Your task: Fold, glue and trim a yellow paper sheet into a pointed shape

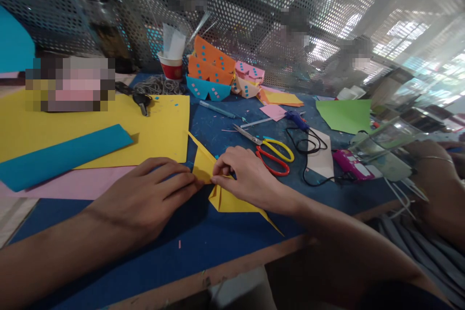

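A folded piece of yellow paper [238, 205] lies at the front of the blue table, with creases and thin pointed ends. My right hand [250, 174] is closed in a pinch on its middle, thumb and fingers meeting at a fold. From the left, my left hand [160, 198] lies flat with fingers stretched out, its fingertips touching the paper's left edge. Part of the paper is hidden under both hands. Just beyond my right hand are scissors [267, 147] with one yellow and one red handle, blades slightly apart.
At left are a yellow sheet [163, 126], a blue folded strip [69, 155] and keys [142, 101]. Decorated paper shapes [212, 65] and a paper cup [170, 65] stand behind. Rightward lie a glue gun [297, 118] with black cord, green paper [347, 114] and another person's arm [436, 174].
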{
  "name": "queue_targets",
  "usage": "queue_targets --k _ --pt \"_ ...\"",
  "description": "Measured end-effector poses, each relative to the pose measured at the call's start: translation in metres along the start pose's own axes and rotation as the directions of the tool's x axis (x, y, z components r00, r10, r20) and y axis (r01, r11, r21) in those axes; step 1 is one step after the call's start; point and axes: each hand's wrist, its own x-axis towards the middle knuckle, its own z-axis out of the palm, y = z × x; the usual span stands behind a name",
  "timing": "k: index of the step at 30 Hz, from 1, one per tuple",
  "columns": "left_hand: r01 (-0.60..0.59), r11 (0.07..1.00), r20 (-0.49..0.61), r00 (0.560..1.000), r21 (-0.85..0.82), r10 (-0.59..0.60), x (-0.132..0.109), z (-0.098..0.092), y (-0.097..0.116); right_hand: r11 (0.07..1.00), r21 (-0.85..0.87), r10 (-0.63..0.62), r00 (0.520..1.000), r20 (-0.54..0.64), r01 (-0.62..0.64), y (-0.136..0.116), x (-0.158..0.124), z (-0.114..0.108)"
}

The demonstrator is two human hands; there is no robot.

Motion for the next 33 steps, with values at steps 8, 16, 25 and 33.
queue_targets --k 8,16,25,33 --pt "-0.011 0.999 0.000 1.000 0.040 0.011 0.005 -0.003 0.002 1.000 0.001 0.013 1.000 -0.015 -0.013 -0.002 0.001 0.000" --pt "-0.020 0.999 -0.016 1.000 0.025 0.020 0.003 0.000 0.001 0.999 0.023 0.022 1.000 -0.021 -0.022 -0.003 0.001 0.000" --pt "-0.005 1.000 -0.077 0.997 0.021 0.007 0.005 -0.002 0.000 1.000 0.004 0.003 1.000 -0.029 -0.003 -0.001 -0.001 0.002" --pt "0.072 0.996 -0.030 0.997 -0.059 -0.074 -0.008 0.007 0.002 1.000 -0.008 -0.006 1.000 -0.026 0.006 0.000 -0.001 0.003"
